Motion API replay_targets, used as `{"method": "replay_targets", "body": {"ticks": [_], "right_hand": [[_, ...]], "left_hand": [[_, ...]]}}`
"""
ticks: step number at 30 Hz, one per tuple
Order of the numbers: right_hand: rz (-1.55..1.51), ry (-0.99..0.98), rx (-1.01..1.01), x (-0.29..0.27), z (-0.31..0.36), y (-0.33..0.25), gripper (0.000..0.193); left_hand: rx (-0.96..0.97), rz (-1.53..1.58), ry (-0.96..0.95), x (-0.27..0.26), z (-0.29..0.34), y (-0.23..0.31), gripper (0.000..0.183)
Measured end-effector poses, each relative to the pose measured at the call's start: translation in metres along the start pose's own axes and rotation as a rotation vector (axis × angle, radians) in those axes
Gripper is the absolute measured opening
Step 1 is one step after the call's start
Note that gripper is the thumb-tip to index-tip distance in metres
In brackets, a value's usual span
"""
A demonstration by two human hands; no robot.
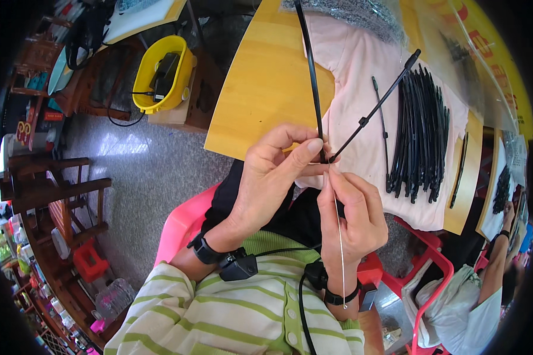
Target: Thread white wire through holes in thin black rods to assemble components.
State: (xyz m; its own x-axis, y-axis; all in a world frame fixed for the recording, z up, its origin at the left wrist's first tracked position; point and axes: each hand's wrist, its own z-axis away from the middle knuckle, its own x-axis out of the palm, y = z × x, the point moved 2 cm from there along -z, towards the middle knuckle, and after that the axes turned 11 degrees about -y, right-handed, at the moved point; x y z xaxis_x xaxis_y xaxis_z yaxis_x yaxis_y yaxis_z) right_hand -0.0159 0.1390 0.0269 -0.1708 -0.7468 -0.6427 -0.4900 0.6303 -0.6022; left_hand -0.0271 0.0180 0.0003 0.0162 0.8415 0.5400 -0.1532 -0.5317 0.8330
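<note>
My left hand [269,180] pinches the meeting ends of two slim black rods between thumb and fingers. One black rod [311,71] rises almost straight up. The other, a jointed black rod [385,97], slants up to the right, so the pair makes a V. Just below the joint, my right hand [358,216] closes its thumb and fingertips on a thin pale wire [341,248], which hangs past the palm to the wrist. The fingertips hide where wire and rods meet. To the right, a bundle of black rods [420,136] lies on a pale pink cloth [355,65].
A single black rod [383,124] lies beside the bundle, and another rod [459,171] near the right edge of the wooden table [254,77]. A clear bag of small parts [361,15] sits at the back. A yellow bin [186,71] stands left. Another person's arm [497,260] shows at right.
</note>
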Motion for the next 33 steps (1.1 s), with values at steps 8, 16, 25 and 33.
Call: {"method": "replay_targets", "body": {"ticks": [8,16,25,33], "right_hand": [[0.126,-0.122,-0.066,-0.006,-0.005,-0.005,0.03],[0.181,-0.263,-0.217,-0.012,-0.017,0.0,0.022],[0.127,-0.23,-0.248,-0.004,-0.01,-0.005,0.03],[-0.41,-0.167,0.228,-0.013,-0.017,0.012,0.009]], "left_hand": [[0.047,-0.164,0.017,0.001,0.001,0.0,0.014],[0.008,-0.069,0.024,-0.002,0.0,0.003,0.014],[0.006,-0.04,0.021,-0.004,-0.001,0.007,0.014],[-0.038,-0.004,-0.047,0.001,0.002,0.013,0.014]]}}
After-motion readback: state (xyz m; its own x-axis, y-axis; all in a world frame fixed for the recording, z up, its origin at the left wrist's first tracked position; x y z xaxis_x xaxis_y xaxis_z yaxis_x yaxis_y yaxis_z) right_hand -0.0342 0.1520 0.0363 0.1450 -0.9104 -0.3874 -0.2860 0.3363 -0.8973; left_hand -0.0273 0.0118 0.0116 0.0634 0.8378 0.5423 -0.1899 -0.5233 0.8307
